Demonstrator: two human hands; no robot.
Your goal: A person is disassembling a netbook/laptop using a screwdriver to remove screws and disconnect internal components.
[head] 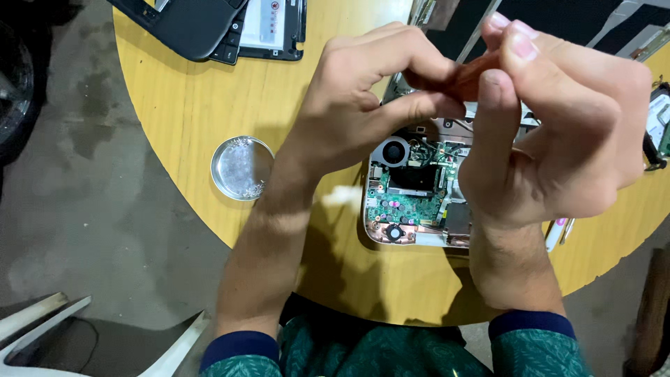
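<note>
Both my hands are raised close to the camera above an opened laptop base (412, 199) with a green circuit board and a round fan exposed. My left hand (363, 105) and my right hand (558, 132) pinch the same small reddish-brown object (469, 77) between thumbs and fingers. Most of that object is hidden by my fingers, so its kind is unclear. The laptop base lies on a round yellow wooden table (195, 105), partly covered by my hands.
A round metal dish (241, 167) holding several small screws sits on the table at the left. A dark laptop cover and a battery-like part (216, 28) lie at the far edge. A white plastic chair (42, 328) stands at bottom left on the concrete floor.
</note>
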